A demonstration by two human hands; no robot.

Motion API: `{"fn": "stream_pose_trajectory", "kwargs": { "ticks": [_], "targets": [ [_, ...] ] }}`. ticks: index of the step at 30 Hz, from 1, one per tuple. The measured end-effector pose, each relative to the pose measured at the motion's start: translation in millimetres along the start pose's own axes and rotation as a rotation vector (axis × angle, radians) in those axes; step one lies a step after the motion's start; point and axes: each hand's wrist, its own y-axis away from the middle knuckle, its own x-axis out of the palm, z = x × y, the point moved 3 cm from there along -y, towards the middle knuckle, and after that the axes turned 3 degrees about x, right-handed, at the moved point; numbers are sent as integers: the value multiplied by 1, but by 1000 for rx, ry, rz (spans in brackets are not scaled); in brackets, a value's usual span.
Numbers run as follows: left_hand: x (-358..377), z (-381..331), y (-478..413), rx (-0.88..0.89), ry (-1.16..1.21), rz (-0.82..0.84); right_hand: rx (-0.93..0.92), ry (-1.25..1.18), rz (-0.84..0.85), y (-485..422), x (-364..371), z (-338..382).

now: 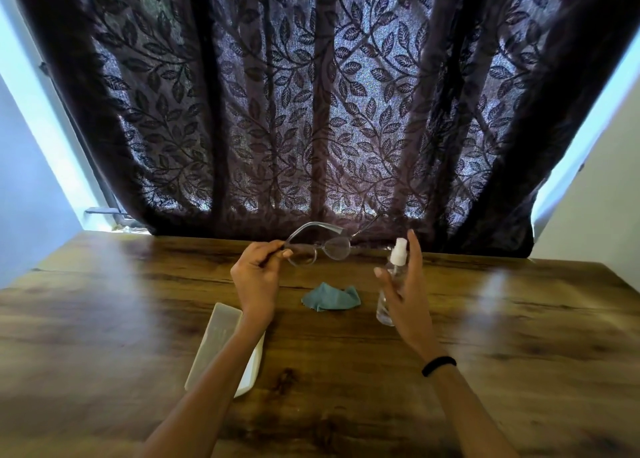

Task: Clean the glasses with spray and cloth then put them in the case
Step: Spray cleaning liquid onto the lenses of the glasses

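My left hand point(257, 277) pinches the glasses point(320, 246) at the left hinge and holds them up above the table, arms unfolded and pointing away from me. My right hand point(405, 281) grips a clear spray bottle point(393, 277) with a white nozzle, index finger raised beside the nozzle, a short way right of the lenses. A crumpled teal cloth point(330, 297) lies on the table between my hands. The pale open case point(216, 340) lies under my left forearm, partly hidden by it.
The wooden table point(502, 319) stretches wide on both sides. A dark leaf-patterned curtain point(311, 111) hangs right behind its far edge. I wear a black band point(438, 366) on my right wrist.
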Motion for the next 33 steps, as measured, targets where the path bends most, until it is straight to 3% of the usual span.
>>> {"fn": "stream_pose_trajectory", "kwargs": {
  "ticks": [7,16,21,28,30,33],
  "targets": [
    [1,5,1,-19,3,8,65,14,-110,6,-16,-37],
    [3,7,4,-43,23,-8,149,-40,-42,15,-23,-52],
    [2,9,4,-52,33,-13,156,-28,-91,16,-24,-48],
    [-1,15,4,-59,20,-25,-224,319,-333,5,-25,12],
    [-1,18,4,-69,20,-33,-296,340,-279,0,-17,24],
    [-2,22,5,-88,14,-44,-253,343,-101,-6,4,21]
  ]
}}
